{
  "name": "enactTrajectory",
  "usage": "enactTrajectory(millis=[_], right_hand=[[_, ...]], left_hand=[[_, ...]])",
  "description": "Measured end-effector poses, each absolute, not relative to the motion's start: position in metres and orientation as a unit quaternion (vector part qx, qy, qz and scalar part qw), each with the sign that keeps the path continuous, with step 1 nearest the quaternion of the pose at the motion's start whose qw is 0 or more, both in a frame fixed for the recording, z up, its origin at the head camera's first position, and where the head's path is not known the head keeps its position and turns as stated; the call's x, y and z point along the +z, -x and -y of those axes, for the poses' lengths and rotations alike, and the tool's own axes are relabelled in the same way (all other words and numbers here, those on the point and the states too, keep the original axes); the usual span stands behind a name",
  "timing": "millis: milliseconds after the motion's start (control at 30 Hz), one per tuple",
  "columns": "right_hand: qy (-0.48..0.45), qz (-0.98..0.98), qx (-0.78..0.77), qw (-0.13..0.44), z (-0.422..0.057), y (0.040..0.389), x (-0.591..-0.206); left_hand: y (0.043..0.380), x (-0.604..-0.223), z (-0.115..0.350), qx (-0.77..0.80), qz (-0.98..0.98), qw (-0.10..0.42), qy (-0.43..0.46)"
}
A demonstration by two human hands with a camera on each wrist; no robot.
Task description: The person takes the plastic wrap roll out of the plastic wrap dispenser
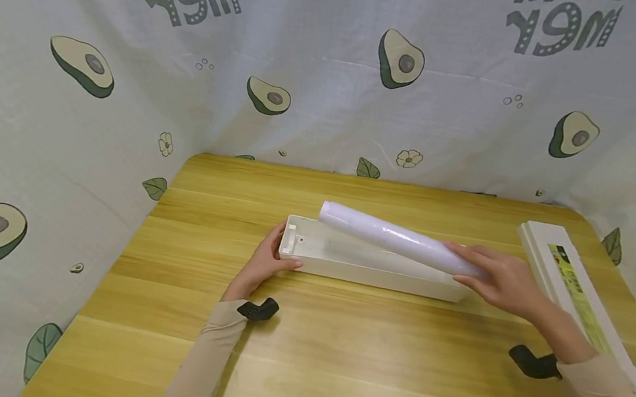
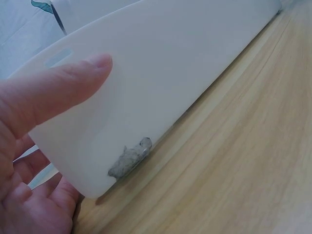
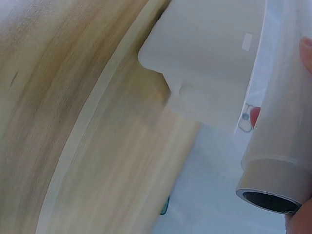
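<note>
A long white open-topped box (image 1: 368,275) lies across the middle of the table. My left hand (image 1: 264,259) grips its left end, the thumb (image 2: 83,83) against the front wall and the other fingers round the end. With my right hand (image 1: 501,280) I hold a roll of clear plastic film (image 1: 391,235) by its right end, thumb on the near side. The roll slants over the box, its left end higher. In the right wrist view the film roll (image 3: 282,122) shows a hollow core tube at its end. A grey patch (image 2: 130,158) marks the box's lower edge.
At the table's right side lies a long white piece (image 1: 549,260) with a green and yellow label. The wooden table (image 1: 364,356) is bordered at the back and sides by a hanging white cloth (image 1: 326,34) printed with avocados. Black wrist mounts stick out from both sleeves.
</note>
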State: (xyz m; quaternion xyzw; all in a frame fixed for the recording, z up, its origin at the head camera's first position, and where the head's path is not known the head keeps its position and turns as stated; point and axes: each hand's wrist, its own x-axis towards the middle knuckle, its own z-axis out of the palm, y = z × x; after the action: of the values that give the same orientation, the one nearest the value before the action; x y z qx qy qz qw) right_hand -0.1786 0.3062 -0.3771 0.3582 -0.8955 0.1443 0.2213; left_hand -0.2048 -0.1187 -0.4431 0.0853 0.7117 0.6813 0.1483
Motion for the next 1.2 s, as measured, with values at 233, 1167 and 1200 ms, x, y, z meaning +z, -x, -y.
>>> enactTrajectory(millis=[233,1167,1200], right_hand=[[-0.345,0.904,0.136,0.211,-0.313,0.173,-0.379],[-0.314,0.909,0.132,0.240,-0.331,0.166,-0.384],[-0.315,0.908,0.132,0.242,-0.331,0.166,-0.383]], left_hand=[[0.215,-0.469,0.121,0.684,-0.711,0.125,-0.102],[0.214,-0.470,0.119,0.687,-0.709,0.123,-0.101],[0.214,-0.470,0.119,0.688,-0.709,0.122,-0.099]])
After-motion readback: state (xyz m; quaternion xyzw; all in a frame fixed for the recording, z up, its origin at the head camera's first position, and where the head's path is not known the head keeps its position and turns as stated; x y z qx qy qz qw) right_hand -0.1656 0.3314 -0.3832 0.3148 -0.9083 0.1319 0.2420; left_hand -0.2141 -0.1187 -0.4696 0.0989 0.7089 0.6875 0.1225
